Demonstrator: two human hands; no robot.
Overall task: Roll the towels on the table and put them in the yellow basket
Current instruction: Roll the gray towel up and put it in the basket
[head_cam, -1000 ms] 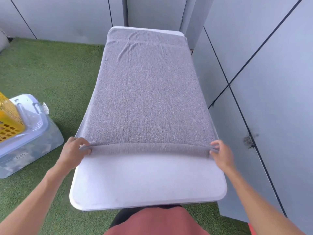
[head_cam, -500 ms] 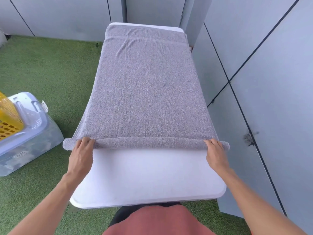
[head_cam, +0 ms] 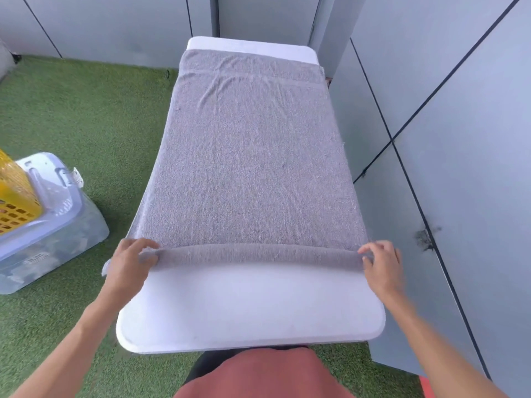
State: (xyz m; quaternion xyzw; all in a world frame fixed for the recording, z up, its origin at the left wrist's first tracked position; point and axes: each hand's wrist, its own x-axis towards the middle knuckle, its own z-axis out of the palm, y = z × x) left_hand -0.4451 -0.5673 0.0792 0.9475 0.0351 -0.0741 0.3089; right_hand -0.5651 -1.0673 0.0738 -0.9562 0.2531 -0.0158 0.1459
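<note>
Left hand: our left hand [head_cam: 129, 261] grips the left end of the roll, fingers curled over its top.
Right hand: our right hand [head_cam: 380, 264] pinches the right end the same way, fingers bent onto the cloth.
Towel: the grey towel [head_cam: 253, 156] lies flat ahead of both hands, running away from us down the table; only a thin roll [head_cam: 255, 255] is formed, stretched between the hands.
Step in hand: we judge this an early turn of the rolling, with most of the cloth not yet taken up.
Doing it well: we should push both ends forward at an even pace so the roll stays straight, keep it snug, and smooth the wrinkles that show far ahead before we reach them.
Risk: the towel's left edge hangs off the table just beyond our left hand, so that end may roll loose.
Basket: the yellow basket [head_cam: 14, 196] sits well off to the left of our left hand, on a clear lidded bin [head_cam: 54, 225].
Surface: the white table [head_cam: 250, 308] shows bare between the hands and us.
Room: green artificial turf [head_cam: 86, 116] on the left, grey panelled walls [head_cam: 459, 139] close on the right and ahead.
</note>
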